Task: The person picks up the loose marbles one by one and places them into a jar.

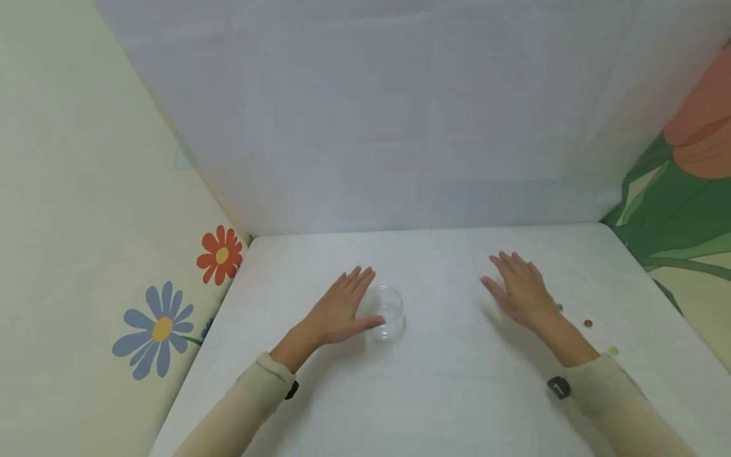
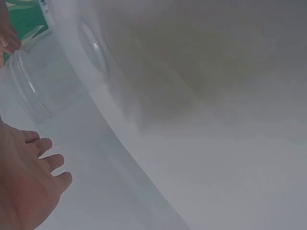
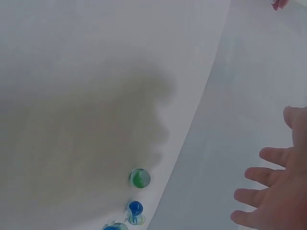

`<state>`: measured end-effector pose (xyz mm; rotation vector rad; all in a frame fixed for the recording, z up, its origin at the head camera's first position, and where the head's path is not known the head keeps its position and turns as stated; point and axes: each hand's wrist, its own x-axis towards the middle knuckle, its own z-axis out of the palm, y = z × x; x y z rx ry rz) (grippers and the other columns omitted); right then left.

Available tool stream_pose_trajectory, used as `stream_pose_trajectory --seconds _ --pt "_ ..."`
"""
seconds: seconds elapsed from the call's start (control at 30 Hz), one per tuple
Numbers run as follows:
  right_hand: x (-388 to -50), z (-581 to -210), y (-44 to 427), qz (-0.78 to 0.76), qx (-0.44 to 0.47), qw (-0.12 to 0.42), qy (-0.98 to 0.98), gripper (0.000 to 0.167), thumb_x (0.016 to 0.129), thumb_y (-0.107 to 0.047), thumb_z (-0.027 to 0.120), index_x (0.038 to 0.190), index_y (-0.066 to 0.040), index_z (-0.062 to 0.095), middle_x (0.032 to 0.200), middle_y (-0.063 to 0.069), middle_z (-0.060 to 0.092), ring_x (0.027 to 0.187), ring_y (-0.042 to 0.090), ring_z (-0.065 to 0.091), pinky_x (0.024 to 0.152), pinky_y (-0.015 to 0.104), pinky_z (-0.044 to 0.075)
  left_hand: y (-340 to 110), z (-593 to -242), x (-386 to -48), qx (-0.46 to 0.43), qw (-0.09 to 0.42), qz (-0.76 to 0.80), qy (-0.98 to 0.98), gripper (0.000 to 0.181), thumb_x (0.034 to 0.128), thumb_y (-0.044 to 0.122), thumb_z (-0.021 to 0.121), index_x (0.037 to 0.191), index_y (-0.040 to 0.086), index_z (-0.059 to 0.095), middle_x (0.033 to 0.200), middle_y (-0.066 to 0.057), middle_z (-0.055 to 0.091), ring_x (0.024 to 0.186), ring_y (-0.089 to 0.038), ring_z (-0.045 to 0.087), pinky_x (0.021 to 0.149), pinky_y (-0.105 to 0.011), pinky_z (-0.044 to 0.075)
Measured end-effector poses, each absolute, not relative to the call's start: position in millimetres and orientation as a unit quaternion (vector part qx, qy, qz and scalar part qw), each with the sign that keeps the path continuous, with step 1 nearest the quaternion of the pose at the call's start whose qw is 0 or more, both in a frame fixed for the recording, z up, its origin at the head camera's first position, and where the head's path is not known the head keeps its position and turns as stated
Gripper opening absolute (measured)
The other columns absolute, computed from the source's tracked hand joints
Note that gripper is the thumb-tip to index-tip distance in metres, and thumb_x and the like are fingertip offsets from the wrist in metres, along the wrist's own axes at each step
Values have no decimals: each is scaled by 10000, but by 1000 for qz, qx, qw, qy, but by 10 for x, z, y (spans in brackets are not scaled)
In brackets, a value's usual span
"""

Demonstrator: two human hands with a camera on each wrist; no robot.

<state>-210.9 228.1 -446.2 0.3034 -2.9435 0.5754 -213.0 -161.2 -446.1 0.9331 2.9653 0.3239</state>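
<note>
A clear glass jar (image 1: 391,310) stands upright on the white table (image 1: 434,393), left of the right hand. Beside it, my left hand (image 1: 341,310) has its fingers extended and the thumb spread towards the jar. In the left wrist view the fingers (image 2: 52,162) show on one side of the glass jar (image 2: 62,72), the thumb (image 2: 8,38) near its rim; I cannot tell whether the thumb touches it. My right hand (image 1: 521,292) is held above the table with its fingers spread, holding nothing. Glass marbles, among them a green one (image 3: 140,178) and a blue one (image 3: 135,208), lie beneath it.
Towards the table's right side lie a reddish marble (image 1: 588,324) and a yellow-green marble (image 1: 613,350). A white cloth backdrop (image 1: 365,127) rises behind the table. Walls with painted flowers (image 1: 162,329) flank it on both sides.
</note>
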Motion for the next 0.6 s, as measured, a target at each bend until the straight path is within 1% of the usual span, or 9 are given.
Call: stream_pose_trajectory --seconds 0.17,0.27,0.43,0.6 --pt "-2060 -4468 2377 196 104 69 -973 637 1085 -420 425 1516 48 377 1566 336 305 1470 519 208 1201 669 129 -1621 -4520 -2114 298 8 105 949 1086 894 821 426 1629 71 148 1698 -77 161 1573 -240 95 1279 -445 114" --pt "-2034 -4485 2432 198 110 76 -971 608 1082 -388 453 1505 45 397 1554 341 320 1459 525 225 1194 670 149 -1627 -4553 -2106 297 10 107 949 1105 884 818 458 1629 66 139 1700 -76 154 1573 -232 91 1279 -430 104" --pt "-1998 -4523 2532 213 115 89 -966 611 1068 -386 496 1505 30 402 1545 340 339 1435 531 270 1163 685 214 -1634 -4617 -2097 297 8 106 949 1130 868 812 503 1625 52 147 1695 -83 171 1569 -239 117 1276 -431 126" --pt "-1959 -4529 2652 245 116 73 -960 639 1056 -411 526 1523 1 383 1557 331 316 1427 536 268 1126 722 247 -1624 -4661 -2093 292 9 113 950 1153 849 807 543 1622 44 154 1690 -100 189 1566 -248 142 1274 -436 150"
